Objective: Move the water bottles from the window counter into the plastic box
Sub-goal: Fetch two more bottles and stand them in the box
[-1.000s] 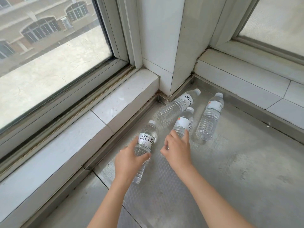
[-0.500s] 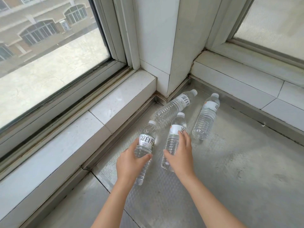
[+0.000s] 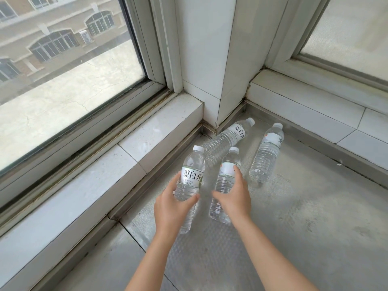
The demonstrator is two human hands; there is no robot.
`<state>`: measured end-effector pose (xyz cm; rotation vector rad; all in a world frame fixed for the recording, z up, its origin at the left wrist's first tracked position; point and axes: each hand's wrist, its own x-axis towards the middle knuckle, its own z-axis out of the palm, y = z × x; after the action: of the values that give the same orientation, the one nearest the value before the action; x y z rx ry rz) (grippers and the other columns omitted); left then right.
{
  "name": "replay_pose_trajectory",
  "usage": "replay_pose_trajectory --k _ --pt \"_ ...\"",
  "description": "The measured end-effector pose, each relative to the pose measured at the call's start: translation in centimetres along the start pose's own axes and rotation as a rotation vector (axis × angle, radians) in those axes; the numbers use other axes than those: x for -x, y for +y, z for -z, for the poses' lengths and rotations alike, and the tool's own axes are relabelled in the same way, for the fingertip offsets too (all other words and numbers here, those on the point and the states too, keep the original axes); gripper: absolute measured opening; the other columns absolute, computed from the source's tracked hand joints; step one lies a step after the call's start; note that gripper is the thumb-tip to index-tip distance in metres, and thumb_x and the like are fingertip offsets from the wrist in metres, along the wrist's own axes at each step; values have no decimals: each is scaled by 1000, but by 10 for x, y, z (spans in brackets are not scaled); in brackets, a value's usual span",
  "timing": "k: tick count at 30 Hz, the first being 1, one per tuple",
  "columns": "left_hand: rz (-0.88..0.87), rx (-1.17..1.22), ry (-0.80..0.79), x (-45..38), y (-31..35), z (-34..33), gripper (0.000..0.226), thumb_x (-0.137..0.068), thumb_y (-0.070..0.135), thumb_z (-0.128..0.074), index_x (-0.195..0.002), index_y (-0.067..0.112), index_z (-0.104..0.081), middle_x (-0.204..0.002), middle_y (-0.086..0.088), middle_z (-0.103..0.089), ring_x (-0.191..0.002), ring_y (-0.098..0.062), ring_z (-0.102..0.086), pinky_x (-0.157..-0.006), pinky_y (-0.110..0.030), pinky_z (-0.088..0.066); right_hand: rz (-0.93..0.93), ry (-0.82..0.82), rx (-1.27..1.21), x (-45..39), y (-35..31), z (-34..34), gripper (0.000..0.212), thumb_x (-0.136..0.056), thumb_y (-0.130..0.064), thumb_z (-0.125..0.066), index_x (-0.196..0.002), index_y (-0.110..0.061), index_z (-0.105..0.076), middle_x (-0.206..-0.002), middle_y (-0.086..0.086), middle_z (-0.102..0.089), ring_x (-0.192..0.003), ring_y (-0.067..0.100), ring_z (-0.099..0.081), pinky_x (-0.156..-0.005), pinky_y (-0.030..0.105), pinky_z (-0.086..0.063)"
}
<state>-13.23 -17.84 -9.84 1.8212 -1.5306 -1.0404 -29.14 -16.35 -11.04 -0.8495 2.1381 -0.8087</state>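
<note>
4 clear plastic water bottles w/ white caps seen on grey metal counter (image 3: 304, 217) by window corner, caps pointed away twd corner. L hand (image 3: 172, 204) wrapped round left labelled bottle (image 3: 190, 181); R hand (image 3: 235, 196) curled on middle bottle (image 3: 225, 181). Rear bottle (image 3: 228, 137) & right bottle (image 3: 266, 153) lie untouched

Before me the grey metal desk (image 3: 315, 217) carries four clear water bottles (image 3: 265, 153) lying near its corner, two of them under my hands (image 3: 235, 196).
</note>
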Motion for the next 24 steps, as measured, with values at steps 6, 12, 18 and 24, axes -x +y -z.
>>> replay_pose_trajectory --k 6,12,18,24 --pt "-12 75 -13 4 -2 6 74 -62 45 -85 -127 55 -52 -102 18 -70 -99 -6 -65 -88 -37 -54 -33 64 -66 5 2 1 95 -63 -17 -81 -143 -33 -32 -137 -3 -50 -118 19 -54 -85 30 -42" --pt "-2 231 -11 10 3 19 70 -60 36 -90 -120 53 -57 -98 17 -71 -88 9 -64 -85 -29 -54 -35 46 -243 22 6 11 91 -59 -4 -78 -135 -37 -39 -117 -12 -58 -93 10 -60 -76 27 -46" --pt "-28 332 1 28 10 34 72 -58 31 -93 -114 57 -56 -99 12 -71 -94 -7 -67 -87 -38 -55 103 29 -394 47 -6 23 93 -57 6 -78 -132 -38 -43 -112 -25 -53 -99 2 -61 -79 22 -48" --pt "-84 390 71 66 21 52 73 -57 29 -94 -115 55 -58 -97 15 -73 -99 -11 -68 -92 -40 -54 298 -43 -422 85 -21 49 91 -58 6 -81 -133 -33 -45 -115 -25 -54 -91 -20 -56 -68 3 -45"
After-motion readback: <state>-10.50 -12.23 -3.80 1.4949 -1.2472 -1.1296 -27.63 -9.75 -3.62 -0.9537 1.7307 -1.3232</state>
